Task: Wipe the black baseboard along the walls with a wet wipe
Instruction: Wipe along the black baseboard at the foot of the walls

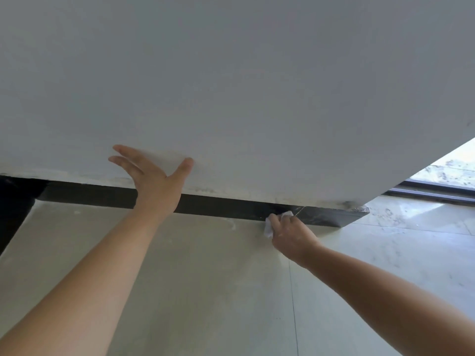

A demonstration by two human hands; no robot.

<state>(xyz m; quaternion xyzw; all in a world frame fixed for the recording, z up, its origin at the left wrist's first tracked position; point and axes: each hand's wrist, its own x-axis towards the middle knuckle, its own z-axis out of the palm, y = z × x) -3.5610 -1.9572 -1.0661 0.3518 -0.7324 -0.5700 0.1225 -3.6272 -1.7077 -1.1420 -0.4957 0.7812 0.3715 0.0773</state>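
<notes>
Head view: nearest you, both bare forearms reach out over the pale tiled floor [210, 291]; your right hand [289, 233] is curled tight around a white wipe [268, 227], pressing it to the baseboard [102, 195] near the wall's outer corner, where a joint in the black strip shows just beside your knuckles; your left hand [154, 179] is open, fingers spread, palm laid flat on the white wall [231, 86] just above the baseboard; the black strip runs along the wall's foot from the dark left corner to the right end; beyond that corner, a dark door track [437, 194] crosses the bright floor.
</notes>
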